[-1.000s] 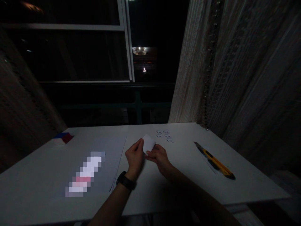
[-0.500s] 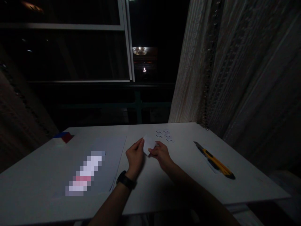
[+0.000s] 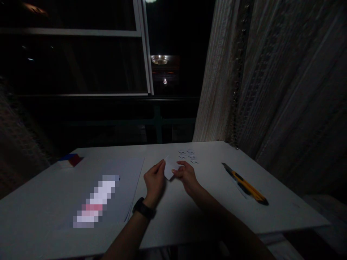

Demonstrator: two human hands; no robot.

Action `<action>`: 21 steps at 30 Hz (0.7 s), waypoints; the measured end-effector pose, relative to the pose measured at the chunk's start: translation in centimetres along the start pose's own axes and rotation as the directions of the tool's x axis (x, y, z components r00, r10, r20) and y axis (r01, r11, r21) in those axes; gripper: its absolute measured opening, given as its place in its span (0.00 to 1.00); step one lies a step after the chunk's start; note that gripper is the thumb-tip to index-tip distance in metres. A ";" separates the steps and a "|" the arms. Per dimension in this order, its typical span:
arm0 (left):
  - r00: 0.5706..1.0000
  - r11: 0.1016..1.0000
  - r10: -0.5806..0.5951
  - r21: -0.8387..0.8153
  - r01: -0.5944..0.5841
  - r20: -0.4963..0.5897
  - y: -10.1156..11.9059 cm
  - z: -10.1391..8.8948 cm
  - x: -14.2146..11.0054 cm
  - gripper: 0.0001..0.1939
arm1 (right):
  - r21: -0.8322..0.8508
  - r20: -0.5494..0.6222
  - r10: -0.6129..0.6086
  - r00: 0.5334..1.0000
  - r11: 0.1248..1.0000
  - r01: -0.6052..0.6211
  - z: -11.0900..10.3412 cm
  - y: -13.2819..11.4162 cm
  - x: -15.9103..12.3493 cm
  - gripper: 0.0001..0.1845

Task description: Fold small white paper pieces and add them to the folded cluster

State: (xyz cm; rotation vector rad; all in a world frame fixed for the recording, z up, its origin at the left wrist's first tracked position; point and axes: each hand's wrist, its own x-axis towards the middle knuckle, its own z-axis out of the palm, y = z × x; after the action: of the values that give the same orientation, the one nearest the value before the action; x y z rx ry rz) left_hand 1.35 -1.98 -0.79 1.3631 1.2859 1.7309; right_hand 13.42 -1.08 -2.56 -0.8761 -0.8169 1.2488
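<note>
A small white piece of paper point(image 3: 169, 167) is held just above the white table point(image 3: 206, 202), near its middle. My left hand point(image 3: 154, 180), with a black watch on the wrist, pinches the paper's left edge. My right hand point(image 3: 185, 176) pinches its right side with thumb and fingers closed. Several small white cut-out pieces point(image 3: 187, 156) lie on the table just beyond my hands.
A yellow and black utility knife point(image 3: 245, 184) lies to the right. A large white sheet point(image 3: 108, 187) covers the table's left part, with a red and blue block point(image 3: 69, 159) at the far left corner. Curtains hang on the right, a dark window behind.
My right hand has slid up along the paper towards the left hand, so less of the paper shows between them. The view has shifted slightly.
</note>
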 end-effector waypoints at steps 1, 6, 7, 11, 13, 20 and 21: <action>1.000 1.000 0.000 -0.001 0.000 0.001 0.0 0.0 0.0 0.15 | 0.007 0.010 -0.005 1.000 1.000 0.005 0.0 -0.1 0.0 0.25; 1.000 0.999 -0.027 -0.021 0.027 0.009 0.0 0.1 0.0 0.15 | 0.034 0.004 -0.005 1.000 0.999 0.005 -0.1 -0.4 0.1 0.24; 1.000 0.999 -0.027 -0.019 0.027 0.008 0.0 0.1 0.0 0.15 | 0.038 0.000 -0.002 1.000 0.999 0.002 -0.2 -0.5 0.1 0.24; 1.000 1.000 -0.005 -0.010 0.005 -0.012 -0.1 0.1 0.0 0.15 | 0.103 0.009 -0.001 1.000 0.995 0.000 -0.3 -0.7 0.1 0.22; 1.000 1.000 -0.008 -0.010 0.008 -0.007 0.0 0.1 -0.1 0.15 | 0.131 0.000 0.012 1.000 0.991 -0.011 -0.3 -0.8 0.1 0.22; 1.000 1.000 0.005 0.013 -0.005 0.001 -0.1 0.1 0.0 0.15 | 0.146 -0.042 0.022 0.999 0.989 -0.016 -0.3 -0.9 0.0 0.21; 1.000 1.000 0.003 0.008 -0.003 0.002 -0.2 0.1 0.0 0.15 | 0.148 -0.039 0.024 0.999 0.989 -0.018 -0.3 -0.9 0.0 0.20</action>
State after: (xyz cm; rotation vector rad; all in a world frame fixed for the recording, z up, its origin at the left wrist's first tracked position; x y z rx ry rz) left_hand 1.41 -1.92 -0.95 1.3716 1.2918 1.7270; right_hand 14.10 -1.17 -1.89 -0.7900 -0.6755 1.2890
